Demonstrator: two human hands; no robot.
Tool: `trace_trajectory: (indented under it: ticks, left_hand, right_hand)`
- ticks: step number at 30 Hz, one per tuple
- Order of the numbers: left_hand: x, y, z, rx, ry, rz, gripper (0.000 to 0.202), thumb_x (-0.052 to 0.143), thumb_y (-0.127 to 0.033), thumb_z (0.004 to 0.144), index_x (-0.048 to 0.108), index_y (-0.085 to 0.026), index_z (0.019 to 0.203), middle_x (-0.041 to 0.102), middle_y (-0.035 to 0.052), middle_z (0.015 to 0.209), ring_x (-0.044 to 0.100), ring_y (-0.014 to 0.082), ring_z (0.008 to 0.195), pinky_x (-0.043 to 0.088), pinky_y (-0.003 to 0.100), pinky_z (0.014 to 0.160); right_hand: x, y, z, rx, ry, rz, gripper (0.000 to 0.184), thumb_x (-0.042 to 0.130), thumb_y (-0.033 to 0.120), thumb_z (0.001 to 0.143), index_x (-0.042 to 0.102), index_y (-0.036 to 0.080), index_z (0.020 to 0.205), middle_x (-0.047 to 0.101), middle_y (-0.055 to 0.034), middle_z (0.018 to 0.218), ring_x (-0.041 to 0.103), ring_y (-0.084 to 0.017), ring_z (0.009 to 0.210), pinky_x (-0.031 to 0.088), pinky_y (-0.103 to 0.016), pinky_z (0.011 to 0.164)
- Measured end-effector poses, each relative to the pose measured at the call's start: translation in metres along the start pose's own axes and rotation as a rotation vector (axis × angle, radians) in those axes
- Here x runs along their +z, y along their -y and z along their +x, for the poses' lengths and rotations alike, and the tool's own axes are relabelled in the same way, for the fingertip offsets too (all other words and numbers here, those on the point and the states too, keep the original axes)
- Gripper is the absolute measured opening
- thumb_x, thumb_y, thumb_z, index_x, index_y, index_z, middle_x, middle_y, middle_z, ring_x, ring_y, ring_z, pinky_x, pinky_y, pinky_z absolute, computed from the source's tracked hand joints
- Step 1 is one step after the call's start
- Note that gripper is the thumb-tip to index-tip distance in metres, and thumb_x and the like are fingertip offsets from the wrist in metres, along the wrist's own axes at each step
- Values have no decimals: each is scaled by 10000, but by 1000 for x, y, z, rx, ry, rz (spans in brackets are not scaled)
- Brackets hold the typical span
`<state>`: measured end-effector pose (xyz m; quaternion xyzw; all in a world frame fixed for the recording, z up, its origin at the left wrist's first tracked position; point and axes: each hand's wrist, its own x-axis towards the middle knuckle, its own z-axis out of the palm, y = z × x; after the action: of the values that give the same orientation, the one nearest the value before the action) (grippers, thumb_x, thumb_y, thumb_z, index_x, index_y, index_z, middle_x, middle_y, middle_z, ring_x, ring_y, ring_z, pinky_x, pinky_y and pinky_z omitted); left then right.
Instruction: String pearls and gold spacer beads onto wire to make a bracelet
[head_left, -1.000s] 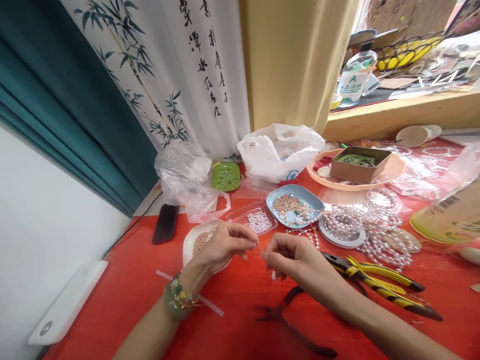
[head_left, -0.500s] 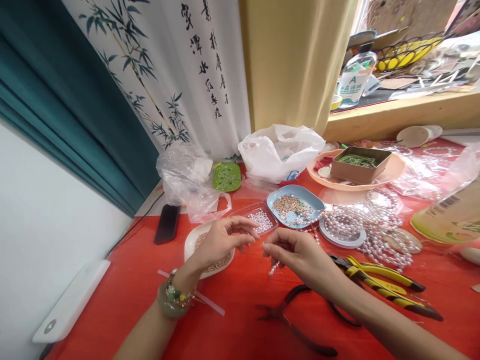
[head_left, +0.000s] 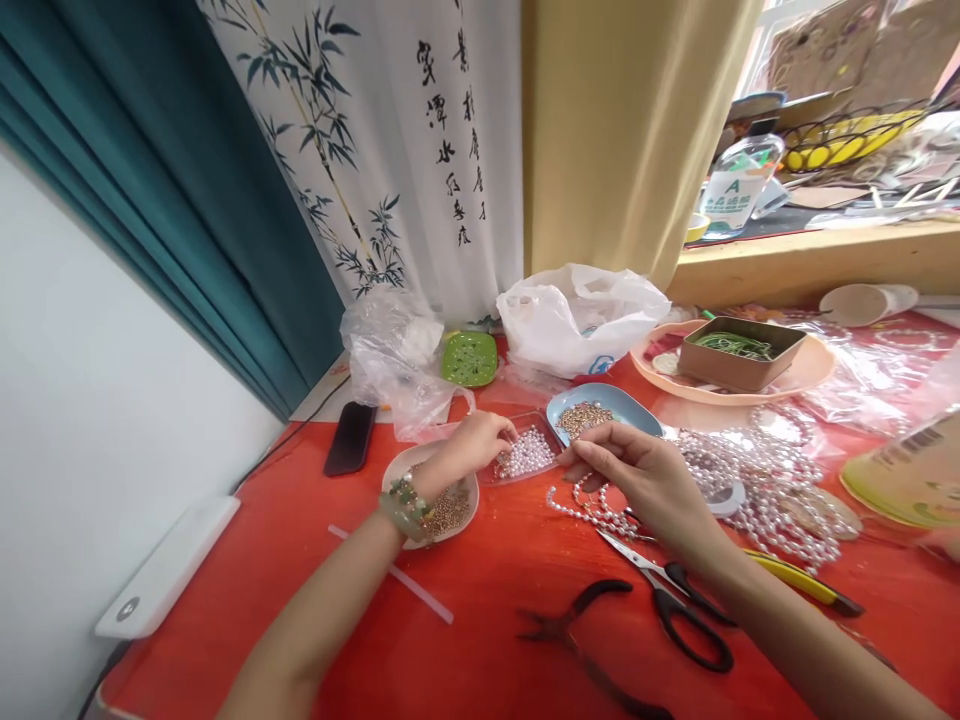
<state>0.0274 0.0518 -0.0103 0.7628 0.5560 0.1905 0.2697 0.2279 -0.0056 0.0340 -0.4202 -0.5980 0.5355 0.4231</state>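
Pearls (head_left: 527,452) in the clear tray (head_left: 501,480) lie at the curled fingertips of our left hand (head_left: 474,445); whether it grips 1 we cannot tell. Our right hand (head_left: 641,475), pinched closed, hovers just right of them.

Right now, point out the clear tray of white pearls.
Head view, table centre: the clear tray of white pearls lies between the white bead dish and the blue dish, the left hand at its left edge.

The left hand (head_left: 474,445) has parted from the right hand (head_left: 639,476) and reached forward to the clear tray (head_left: 546,424) of pearls, while the right hand has moved up beside the blue dish (head_left: 631,406), uncovering scissors (head_left: 667,585) beneath its wrist.
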Motion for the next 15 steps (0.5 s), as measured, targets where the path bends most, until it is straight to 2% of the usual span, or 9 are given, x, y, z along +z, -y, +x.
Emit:
trace_trajectory:
  ticks: [5, 11, 15]
  left_hand:
    - [7, -3, 4, 9, 30, 68, 167, 565, -134, 664, 700, -170, 754, 698, 35, 740, 588, 149, 619, 426, 231, 626]
    - [10, -1, 6, -12, 19, 142, 137, 591, -156, 647, 702, -167, 725, 693, 48, 716, 585, 166, 647, 404, 252, 633]
    - [12, 1, 7, -36, 20, 145, 116, 609, -146, 617, 702, -169, 682, 683, 38, 652, 565, 156, 583, 401, 255, 612]
  right_hand:
    - [-4, -4, 3, 17, -3, -28, 283, 609, 457, 708, 596, 175, 701, 674, -35, 645, 619, -151, 620, 477, -266, 601]
    - [-6, -6, 5, 34, 0, 14, 259, 629, 433, 698, 615, 175, 708, 673, -22, 639, 616, -145, 624, 469, -261, 596]
    - [-5, -9, 5, 48, 17, 53, 255, 644, 420, 683, 614, 169, 714, 672, -19, 646, 623, -145, 631, 483, -275, 628]
